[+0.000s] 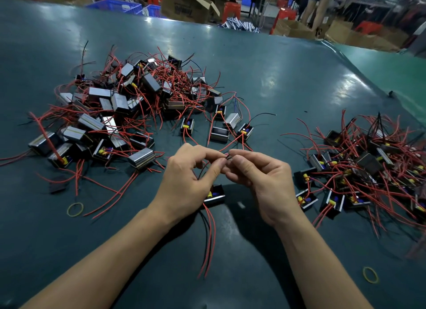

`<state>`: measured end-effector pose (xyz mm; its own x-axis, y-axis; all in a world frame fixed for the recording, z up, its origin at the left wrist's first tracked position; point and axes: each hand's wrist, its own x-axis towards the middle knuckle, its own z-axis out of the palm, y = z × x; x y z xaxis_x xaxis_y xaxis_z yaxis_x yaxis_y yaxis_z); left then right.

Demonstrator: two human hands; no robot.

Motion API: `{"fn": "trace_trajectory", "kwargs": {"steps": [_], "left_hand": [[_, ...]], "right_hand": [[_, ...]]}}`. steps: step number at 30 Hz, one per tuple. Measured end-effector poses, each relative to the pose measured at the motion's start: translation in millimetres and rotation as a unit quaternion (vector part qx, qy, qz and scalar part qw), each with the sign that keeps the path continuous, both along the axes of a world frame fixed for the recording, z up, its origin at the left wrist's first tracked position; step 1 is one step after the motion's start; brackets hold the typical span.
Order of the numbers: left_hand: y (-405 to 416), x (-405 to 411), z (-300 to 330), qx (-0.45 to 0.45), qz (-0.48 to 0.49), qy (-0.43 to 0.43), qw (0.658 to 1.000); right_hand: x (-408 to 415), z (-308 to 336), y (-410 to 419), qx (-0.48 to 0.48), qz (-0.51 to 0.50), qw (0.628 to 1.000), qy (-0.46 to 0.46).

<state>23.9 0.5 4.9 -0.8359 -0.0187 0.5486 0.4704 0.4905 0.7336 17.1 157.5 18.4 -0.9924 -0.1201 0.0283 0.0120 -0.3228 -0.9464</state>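
Head view puts both our hands just above the small black module (215,195), which rests on the green table (276,83) beneath the gap between our wrists. Our left hand (184,177) pinches the lead ends (227,156) between thumb and forefinger, and our right hand (260,179) pinches them from the opposite side, fingertips nearly meeting. We judge this brings the red and black ends together for twisting. The module itself lies outside both grips, below the pinch, and a dark lead seems to climb from it. Left of the module sprawls the larger heap (115,115); right of it lies a second heap (368,168).
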Motion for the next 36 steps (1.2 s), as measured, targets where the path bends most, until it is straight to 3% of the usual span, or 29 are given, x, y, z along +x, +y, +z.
{"fn": "trace_trajectory", "kwargs": {"steps": [9, 11, 14, 16, 18, 21, 23, 25, 27, 29, 32, 34, 36], "left_hand": [[1.8, 1.4, 2.5, 0.027, 0.01, -0.034, 0.999], [2.4, 1.7, 2.7, 0.033, 0.018, -0.04, 0.999], [1.4, 1.6, 2.2, 0.037, 0.032, -0.043, 0.998], [0.2, 1.3, 1.6, 0.028, 0.035, -0.041, 0.998], [-1.1, 0.1, 1.3, 0.012, 0.025, -0.029, 0.999], [-4.1, -1.3, 0.2, -0.016, 0.008, -0.01, 1.0], [-5.9, -1.3, 0.1, -0.034, -0.007, 0.003, 0.999], [-6.8, -1.3, -0.2, -0.046, -0.024, 0.015, 0.999], [-7.0, -1.6, -0.5, -0.054, -0.035, 0.027, 0.998], [-7.0, -1.7, -0.3, -0.062, -0.042, 0.041, 0.996], [-6.3, -1.4, -0.2, -0.069, -0.049, 0.051, 0.995], [-6.1, -1.9, -0.4, -0.069, -0.05, 0.051, 0.995], [-5.9, -2.6, -0.9, -0.068, -0.046, 0.044, 0.996]], "right_hand": [[1.0, -1.2, 7.8, 0.153, -0.049, 0.982, 0.097], [1.2, -6.9, 8.2, 0.262, -0.104, 0.935, 0.217], [-1.4, -12.7, 9.9, 0.402, -0.161, 0.788, 0.438], [-4.3, -14.9, 9.7, 0.437, -0.175, 0.729, 0.497], [-7.5, -15.5, 8.7, 0.455, -0.179, 0.707, 0.511], [-10.5, -17.1, 7.4, 0.422, -0.176, 0.75, 0.479], [-10.2, -14.9, 9.3, 0.351, -0.137, 0.831, 0.41], [-8.8, -10.0, 11.3, 0.286, -0.09, 0.912, 0.281], [-7.5, -6.0, 12.1, 0.244, -0.047, 0.956, 0.155], [-8.1, -4.4, 13.7, 0.223, -0.007, 0.971, 0.091], [-9.6, -6.5, 13.1, 0.251, 0.01, 0.965, 0.07], [-8.0, -10.0, 8.2, 0.308, -0.043, 0.945, 0.105], [-4.9, -14.0, 3.0, 0.39, -0.121, 0.893, 0.19]]}}
